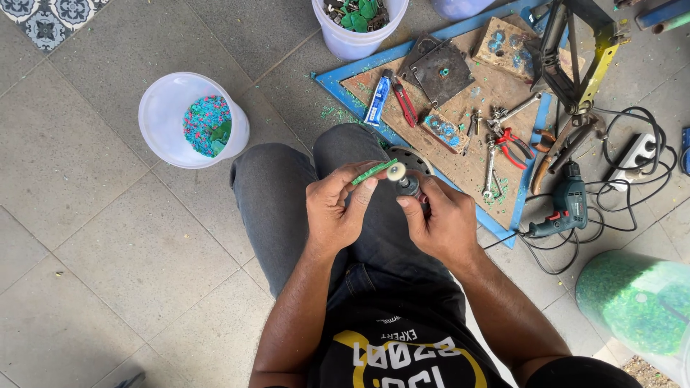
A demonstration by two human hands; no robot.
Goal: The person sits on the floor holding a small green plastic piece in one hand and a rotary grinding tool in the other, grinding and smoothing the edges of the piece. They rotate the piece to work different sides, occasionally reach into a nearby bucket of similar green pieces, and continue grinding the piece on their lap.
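Observation:
My left hand (334,208) pinches a thin flat green plastic piece (375,172) between thumb and fingers, over my lap. My right hand (438,219) grips a small dark rotary tool (411,187) with a pale round wheel tip (396,171). The wheel touches the end of the green piece. Both hands are above my grey trousers (280,194).
A white bucket (164,122) of pink and blue plastic bits stands to the left. Another white bucket (352,36) holds green pieces. A blue-rimmed wooden board (467,169) carries pliers, wrenches, a tube and metal plates. A green drill (564,205) and cables lie at the right.

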